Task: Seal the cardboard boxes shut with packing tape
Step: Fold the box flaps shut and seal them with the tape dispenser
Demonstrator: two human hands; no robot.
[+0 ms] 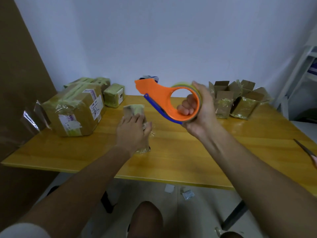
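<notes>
Left arm: bare forearm runs from 7 o'clock toward the centre, wrist straight.
Left hand: palm down, fingers spread flat and pointing to 12 o'clock, pressing on a small box.
Right arm: forearm enters from 4 o'clock, raised above the left.
Right hand: lifted, fingers curled through the ring of a tape dispenser, thumb over its rim at 12 o'clock.

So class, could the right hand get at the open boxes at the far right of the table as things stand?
Probably not freely. The right hand grips the tape dispenser, so it is occupied. The way to the open boxes looks free across the bare table.
</notes>
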